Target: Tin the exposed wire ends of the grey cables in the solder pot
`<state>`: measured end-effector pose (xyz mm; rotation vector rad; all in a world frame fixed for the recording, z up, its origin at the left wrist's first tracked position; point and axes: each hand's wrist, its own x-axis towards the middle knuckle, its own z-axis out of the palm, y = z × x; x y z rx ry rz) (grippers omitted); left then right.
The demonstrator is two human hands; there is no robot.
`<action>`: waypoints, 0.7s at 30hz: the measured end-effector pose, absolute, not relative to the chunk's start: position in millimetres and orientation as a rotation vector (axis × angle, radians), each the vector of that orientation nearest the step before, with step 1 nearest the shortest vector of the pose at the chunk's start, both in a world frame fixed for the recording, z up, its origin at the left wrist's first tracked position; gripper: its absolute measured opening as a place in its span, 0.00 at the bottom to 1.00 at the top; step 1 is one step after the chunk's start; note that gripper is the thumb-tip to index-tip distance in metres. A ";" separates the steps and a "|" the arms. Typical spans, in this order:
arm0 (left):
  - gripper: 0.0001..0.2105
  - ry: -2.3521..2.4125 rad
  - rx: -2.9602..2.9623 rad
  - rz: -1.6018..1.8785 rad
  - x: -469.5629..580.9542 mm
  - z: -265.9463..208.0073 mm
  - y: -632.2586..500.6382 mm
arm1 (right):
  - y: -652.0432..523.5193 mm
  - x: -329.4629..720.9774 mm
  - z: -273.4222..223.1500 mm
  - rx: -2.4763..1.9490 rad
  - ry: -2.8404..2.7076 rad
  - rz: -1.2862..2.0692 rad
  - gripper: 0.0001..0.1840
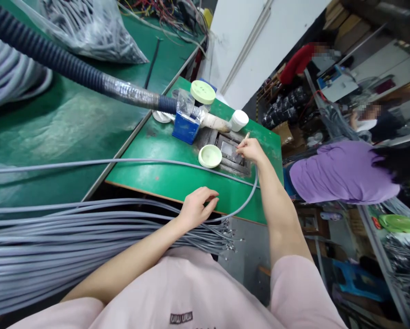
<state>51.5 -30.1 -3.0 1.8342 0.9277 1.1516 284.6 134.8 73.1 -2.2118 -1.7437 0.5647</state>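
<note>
My right hand [251, 150] is closed in a pinch over a small metal pot with a shiny square surface [228, 150]. The tip of a thin pale stick [247, 135] sticks up from its fingers; the rest is hidden. One grey cable [177, 162] crosses the green table and passes behind my right forearm, where a curved cable also rises. My left hand [199, 206] hovers at the table's front edge, fingers bent and thumb apart, with nothing visible in it. Just below it lies a thick bundle of grey cables [88, 242] with stripped ends.
Beside the pot are a pale green dish [210, 156], a white jar [239, 120] and a round green lid [203, 92]. A black hose [88, 80] runs into a blue box [186, 127]. A bag of grey cables [88, 32] lies behind. Several people are at the right.
</note>
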 end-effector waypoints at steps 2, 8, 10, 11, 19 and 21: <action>0.07 0.928 1.842 1.153 51.1 -2.3 -29.8 | 140.4 282.9 70.4 -2.242 -1.773 0.556 0.02; 0.07 0.920 1.842 1.154 51.5 -3.1 -29.6 | 149.7 278.0 68.5 -2.326 -1.851 0.479 0.04; 0.06 0.915 1.834 1.147 51.5 -3.7 -29.5 | 151.1 276.7 68.6 -2.346 -1.870 0.459 0.04; 0.06 0.908 1.826 1.146 51.5 -3.8 -29.4 | 151.6 276.0 68.7 -2.354 -1.878 0.452 0.05; 0.06 0.885 1.801 1.150 50.4 -2.5 -29.7 | 154.2 272.5 66.8 -2.371 -1.912 0.430 0.05; 0.06 0.886 1.822 1.164 50.7 -3.3 -29.6 | 154.6 273.2 66.7 -2.360 -1.914 0.426 0.04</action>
